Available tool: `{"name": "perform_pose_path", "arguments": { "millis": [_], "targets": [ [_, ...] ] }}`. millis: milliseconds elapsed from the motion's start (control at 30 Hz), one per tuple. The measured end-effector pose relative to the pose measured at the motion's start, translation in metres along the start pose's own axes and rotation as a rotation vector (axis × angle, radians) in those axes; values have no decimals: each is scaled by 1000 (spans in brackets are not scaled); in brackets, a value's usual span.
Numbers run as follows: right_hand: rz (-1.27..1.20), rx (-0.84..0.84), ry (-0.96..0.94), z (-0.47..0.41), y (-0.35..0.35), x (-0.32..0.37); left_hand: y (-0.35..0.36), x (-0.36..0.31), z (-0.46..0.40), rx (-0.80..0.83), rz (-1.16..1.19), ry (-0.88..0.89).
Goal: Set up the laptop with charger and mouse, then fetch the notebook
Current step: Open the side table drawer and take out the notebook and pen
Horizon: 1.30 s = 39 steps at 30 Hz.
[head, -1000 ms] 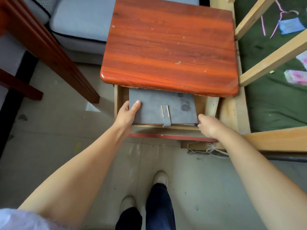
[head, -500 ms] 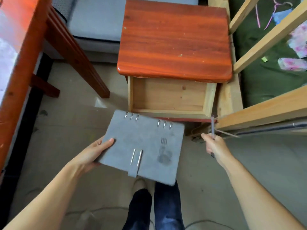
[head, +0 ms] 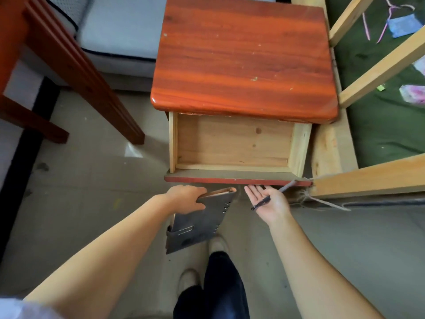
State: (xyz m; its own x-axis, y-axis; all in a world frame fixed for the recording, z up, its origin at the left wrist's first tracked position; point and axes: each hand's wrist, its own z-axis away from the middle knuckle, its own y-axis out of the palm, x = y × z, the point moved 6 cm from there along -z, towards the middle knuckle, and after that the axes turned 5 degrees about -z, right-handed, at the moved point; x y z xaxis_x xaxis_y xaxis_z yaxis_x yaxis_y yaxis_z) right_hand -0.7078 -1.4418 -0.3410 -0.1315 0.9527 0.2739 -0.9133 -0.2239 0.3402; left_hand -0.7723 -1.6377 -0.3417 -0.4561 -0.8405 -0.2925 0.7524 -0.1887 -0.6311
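Below the nightstand top, drawer [head: 232, 143] gapes bare; left hand [head: 187, 196] grips notebook [head: 197, 223], right hand [head: 268, 201] spread, seemingly cradling pen [head: 264, 201].

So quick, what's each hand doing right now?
Left hand: gripping the grey notebook by its top edge.
Right hand: palm up, fingers straight, with a dark pen lying across it.
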Motion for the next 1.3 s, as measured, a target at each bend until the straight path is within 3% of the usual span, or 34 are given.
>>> {"name": "perform_pose_path", "arguments": {
  "millis": [400,700,1067,1200,1300],
  "targets": [
    [1,19,-102,24,17,13,-39,-2,20,-205,-128,27],
    [-39,81,-143,16,99,37,-123,14,6,-384,-115,47],
    [-177,217,-98,-10,132,42,-134,36,-30,-372,-132,-30],
    [-109,251,-70,-11,125,42,-138,33,-26,-448,-52,-35],
    [74,224,-53,0,112,46,-136,31,-8,-428,27,-94]
  ]
}}
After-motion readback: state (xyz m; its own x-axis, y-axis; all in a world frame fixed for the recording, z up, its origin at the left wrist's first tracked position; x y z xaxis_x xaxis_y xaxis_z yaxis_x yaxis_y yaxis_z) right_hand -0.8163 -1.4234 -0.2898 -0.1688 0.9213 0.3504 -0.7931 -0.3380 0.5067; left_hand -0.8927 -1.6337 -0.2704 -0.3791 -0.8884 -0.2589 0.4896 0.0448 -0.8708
